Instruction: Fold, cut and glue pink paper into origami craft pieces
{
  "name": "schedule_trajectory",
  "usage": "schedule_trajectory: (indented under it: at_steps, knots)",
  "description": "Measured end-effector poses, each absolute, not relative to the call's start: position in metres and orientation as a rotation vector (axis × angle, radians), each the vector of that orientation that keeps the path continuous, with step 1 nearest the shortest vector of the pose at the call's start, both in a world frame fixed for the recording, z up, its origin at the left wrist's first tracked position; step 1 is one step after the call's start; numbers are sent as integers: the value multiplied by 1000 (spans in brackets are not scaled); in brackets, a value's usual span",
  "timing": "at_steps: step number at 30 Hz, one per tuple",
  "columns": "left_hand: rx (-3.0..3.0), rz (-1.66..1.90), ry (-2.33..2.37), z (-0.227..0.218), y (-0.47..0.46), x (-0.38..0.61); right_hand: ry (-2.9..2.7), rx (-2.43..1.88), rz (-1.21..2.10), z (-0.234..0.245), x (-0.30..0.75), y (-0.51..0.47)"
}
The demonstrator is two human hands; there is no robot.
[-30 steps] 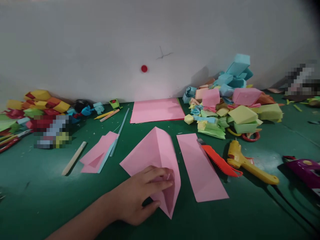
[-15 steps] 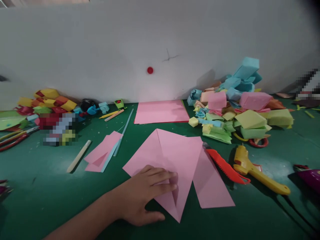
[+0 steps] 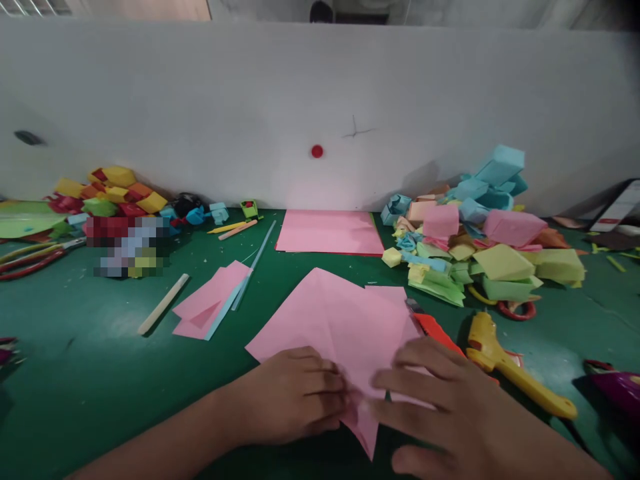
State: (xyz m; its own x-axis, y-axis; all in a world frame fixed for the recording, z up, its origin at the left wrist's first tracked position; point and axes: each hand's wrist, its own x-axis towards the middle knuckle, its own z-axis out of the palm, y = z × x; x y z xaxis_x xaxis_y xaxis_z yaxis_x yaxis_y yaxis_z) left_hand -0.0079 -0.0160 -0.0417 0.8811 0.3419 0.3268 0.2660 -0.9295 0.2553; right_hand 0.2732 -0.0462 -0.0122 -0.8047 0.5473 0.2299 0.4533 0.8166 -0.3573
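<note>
A pink paper sheet (image 3: 340,320) lies opened out on the green mat (image 3: 100,387), one corner pointing toward me. My left hand (image 3: 295,393) rests on its lower part, fingers curled close together and gripping the paper near that corner. My right hand (image 3: 440,407) lies on the sheet's right side with its fingers stretched out and apart, the index fingertip almost meeting the left fingertips. A pink paper strip (image 3: 387,292) peeks out from under the sheet's far right edge.
An orange utility knife (image 3: 433,327) and a yellow glue gun (image 3: 505,363) lie just right of the sheet. A heap of folded coloured papers (image 3: 475,240) sits far right, a flat pink stack (image 3: 330,232) by the wall, pink scraps (image 3: 210,308) and a wooden stick (image 3: 163,303) to the left.
The folded sheet has been opened out flat and now covers most of the pink strip. My right hand has come into view and settled on the sheet. The view has tilted up slightly.
</note>
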Motion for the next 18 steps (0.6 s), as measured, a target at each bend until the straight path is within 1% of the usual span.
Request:
schedule_trajectory:
  at_steps: [4, 8, 14, 18]
  knots:
    - [2763, 690, 435, -39, -20, -10, -2655, -857, 488, -19, 254, -18]
    - [2708, 799, 480, -31, -18, -17, -2543, -908, 689, -32, 251, -19]
    - [2605, 680, 719, -33, -11, -24, -2221, -1236, 913, -35, 255, -24]
    - [2586, 696, 682, -40, -10, -24, -2178, -1288, 986, -32, 256, -22]
